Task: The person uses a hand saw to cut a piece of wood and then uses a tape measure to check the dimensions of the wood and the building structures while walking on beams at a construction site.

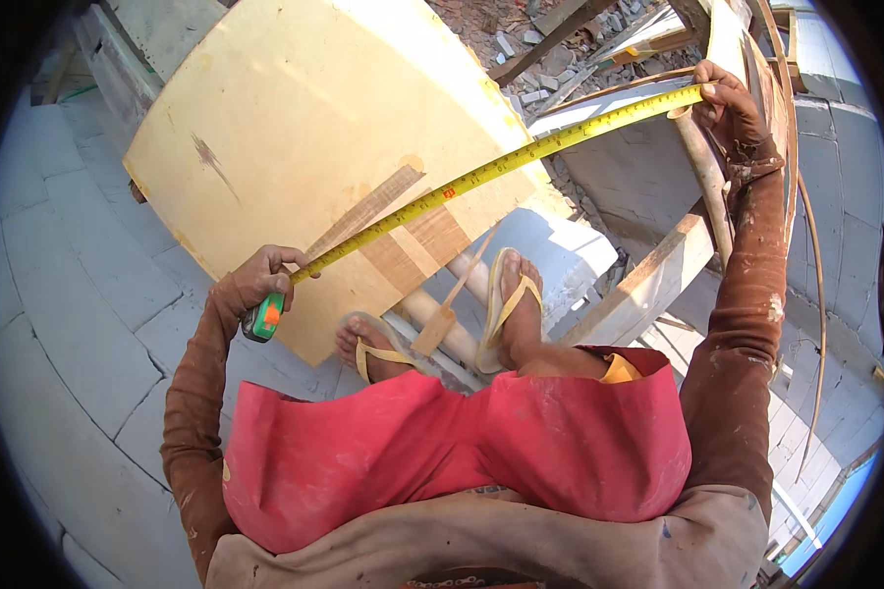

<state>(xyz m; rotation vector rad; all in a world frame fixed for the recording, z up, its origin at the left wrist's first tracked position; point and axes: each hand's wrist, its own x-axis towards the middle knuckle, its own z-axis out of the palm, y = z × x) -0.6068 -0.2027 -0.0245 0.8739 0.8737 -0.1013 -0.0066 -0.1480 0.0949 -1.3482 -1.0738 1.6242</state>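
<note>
A yellow tape measure [521, 159] is stretched out between my two hands, rising from lower left to upper right. My left hand [262, 276] is closed around its blade near the green and orange case [263, 318], which hangs below the fingers. At the upper right my right hand [732, 106] pinches the blade's far end, close to a wooden pole [702, 172]. Beneath the tape lies a large pale yellow board [295, 128] with some brown wood-grain patches near its lower edge. Whether the blade touches the board, I cannot tell.
My sandalled feet [521, 290] stand at the board's near edge, with a flat wooden stick [437, 329] between them. Timber beams [648, 280] run to the right. Rubble [550, 69] lies at the back. Grey block walls [79, 265] curve along the left.
</note>
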